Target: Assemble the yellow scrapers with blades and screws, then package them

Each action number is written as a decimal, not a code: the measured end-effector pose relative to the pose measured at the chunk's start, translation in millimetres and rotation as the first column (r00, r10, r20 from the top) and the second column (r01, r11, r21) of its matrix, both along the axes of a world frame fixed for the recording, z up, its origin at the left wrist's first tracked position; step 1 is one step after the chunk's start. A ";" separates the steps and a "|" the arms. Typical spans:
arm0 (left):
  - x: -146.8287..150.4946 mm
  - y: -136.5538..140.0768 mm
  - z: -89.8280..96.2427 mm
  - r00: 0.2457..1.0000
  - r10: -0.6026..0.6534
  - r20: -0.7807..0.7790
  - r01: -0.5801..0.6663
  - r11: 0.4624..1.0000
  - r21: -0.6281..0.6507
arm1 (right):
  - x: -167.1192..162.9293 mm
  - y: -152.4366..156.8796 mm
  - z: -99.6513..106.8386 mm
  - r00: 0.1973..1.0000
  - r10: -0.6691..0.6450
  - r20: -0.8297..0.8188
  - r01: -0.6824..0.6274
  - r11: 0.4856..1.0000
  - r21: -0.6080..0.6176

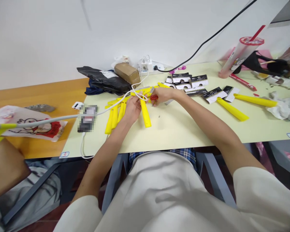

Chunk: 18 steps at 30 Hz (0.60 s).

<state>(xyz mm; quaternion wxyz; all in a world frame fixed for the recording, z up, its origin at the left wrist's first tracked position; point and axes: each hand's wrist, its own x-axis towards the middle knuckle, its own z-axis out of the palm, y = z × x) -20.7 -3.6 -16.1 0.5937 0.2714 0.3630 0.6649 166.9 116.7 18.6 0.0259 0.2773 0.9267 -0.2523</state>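
My left hand [134, 105] is closed around the upper part of a yellow-handled scraper [145, 114], whose handle points down toward me. In my right hand [163, 94], the fingers are wrapped round a small red-handled tool [154, 97] beside the scraper's head; its tip is too small to make out. Several more yellow scrapers [114, 116] lie side by side under and left of my left hand. A white cable [128, 94] passes in front of the hands. On the table just below my right hand is a tiny dark piece [159, 116].
Printed black-and-white cards [183, 85] lie behind my right forearm. Two yellow scrapers [232, 109] with cards rest to the right. A tall cup [239, 58], black plastic bag [106, 80], cardboard box [127, 73] and phone [87, 118] surround the work area. Another person's arm [8, 167] is at left.
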 end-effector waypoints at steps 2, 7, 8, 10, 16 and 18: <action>-0.4 0.5 -0.2 1.000 0.004 -0.001 -0.004 1.000 0.000 | -1.5 -1.5 -0.6 1.000 0.002 0.003 -0.002 1.000 0.001; 0.8 -0.5 -1.2 1.000 0.007 0.015 -0.007 1.000 -0.028 | -3.7 -8.4 3.9 0.997 -0.064 0.044 0.063 0.998 0.028; 1.1 -1.0 -0.9 1.000 0.009 0.026 -0.008 1.000 -0.029 | -1.8 -10.4 8.3 0.995 -0.082 0.051 0.080 0.996 0.048; 2.0 -2.6 0.6 0.999 0.010 0.042 -0.008 0.999 -0.034 | 6.3 -15.5 21.8 0.993 -0.114 0.025 0.111 0.989 0.098; 11.3 -11.0 9.9 0.994 -0.080 0.075 0.085 0.994 -0.065 | 42.8 -47.0 63.8 0.825 -0.400 -0.399 0.338 0.916 -0.218; 16.5 -12.2 14.0 0.988 -0.131 0.084 0.137 0.988 -0.065 | 46.9 -60.0 63.7 0.702 -0.548 -0.456 0.319 0.814 -0.486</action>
